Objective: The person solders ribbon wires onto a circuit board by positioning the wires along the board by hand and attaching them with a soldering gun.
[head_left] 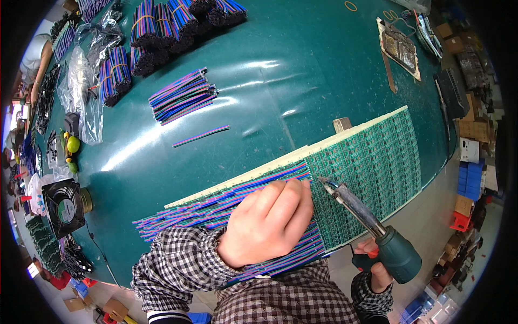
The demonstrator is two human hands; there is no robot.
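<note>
A panel of many small green circuit boards point(372, 167) lies slanted in front of me, edged by a pale strip. Multicoloured wire strips point(194, 211) run side by side across its left part. My left hand point(270, 218) rests over these wires, fingers curled and pinched on a wire end beside the uncovered boards; the fingertips are partly hidden. My right hand point(380, 276) is wrapped round the grip of a green soldering gun point(400, 255). The gun's metal barrel points up and left, its tip just right of my left fingertips, over the boards.
A loose pile of cut wires point(182, 96) and a single wire strip point(200, 136) lie beyond the panel. Bundled wires point(162, 24) stand at the back left. A small fan point(63, 208) is at the left edge. A stained metal tray point(399, 48) lies far right.
</note>
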